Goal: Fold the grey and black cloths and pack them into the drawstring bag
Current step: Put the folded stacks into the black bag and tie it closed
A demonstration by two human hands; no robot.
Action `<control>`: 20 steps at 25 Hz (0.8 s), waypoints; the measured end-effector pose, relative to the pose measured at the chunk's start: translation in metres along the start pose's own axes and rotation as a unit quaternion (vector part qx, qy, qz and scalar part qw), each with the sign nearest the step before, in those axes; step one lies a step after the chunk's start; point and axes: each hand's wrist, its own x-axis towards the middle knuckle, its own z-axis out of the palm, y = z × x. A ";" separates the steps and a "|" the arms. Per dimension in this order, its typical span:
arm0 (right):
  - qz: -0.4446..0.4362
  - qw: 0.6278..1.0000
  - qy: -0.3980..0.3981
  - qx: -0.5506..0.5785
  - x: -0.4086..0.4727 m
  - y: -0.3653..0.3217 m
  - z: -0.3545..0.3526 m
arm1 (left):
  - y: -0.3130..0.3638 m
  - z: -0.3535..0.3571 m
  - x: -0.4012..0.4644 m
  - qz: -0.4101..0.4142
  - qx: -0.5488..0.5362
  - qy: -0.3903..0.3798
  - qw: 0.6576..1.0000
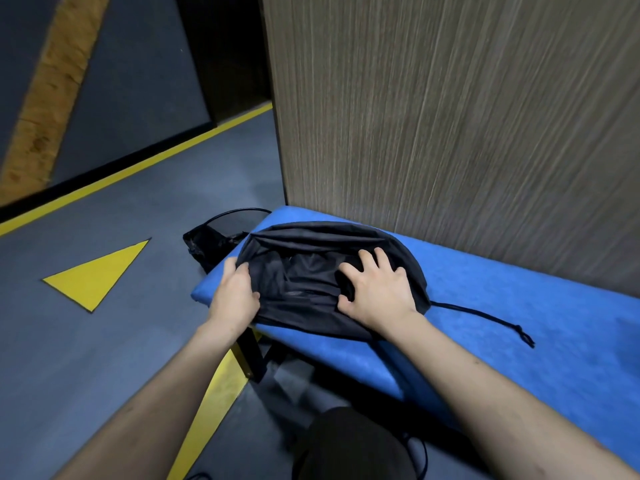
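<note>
A black drawstring bag (311,244) lies flat on the left end of a blue padded bench (519,341). Its mouth gapes toward me, and dark cloth (304,271) shows inside; I cannot tell grey from black there. My left hand (235,292) grips the bag's left rim with curled fingers. My right hand (377,289) lies spread on the cloth at the right side of the opening, fingers slightly bent and pressing down. The bag's black cord (485,318) trails right across the bench to a knotted end.
A wood-grain wall panel (450,116) rises right behind the bench. A black device with a cable (207,240) sits on the grey floor past the bench's left end. Yellow floor markings (97,271) lie to the left. The bench's black leg (252,355) stands below my left wrist.
</note>
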 end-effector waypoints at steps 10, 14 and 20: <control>0.019 0.999 0.030 -0.032 0.002 0.013 -0.001 | -0.001 0.001 -0.001 0.007 -0.011 -0.008 1.000; -0.002 0.998 0.052 -0.026 0.002 0.007 -0.003 | -0.002 0.002 -0.005 0.008 -0.006 -0.008 1.000; -0.005 1.000 0.017 -0.024 -0.001 0.005 -0.005 | -0.004 0.016 -0.012 0.071 -0.041 0.051 0.995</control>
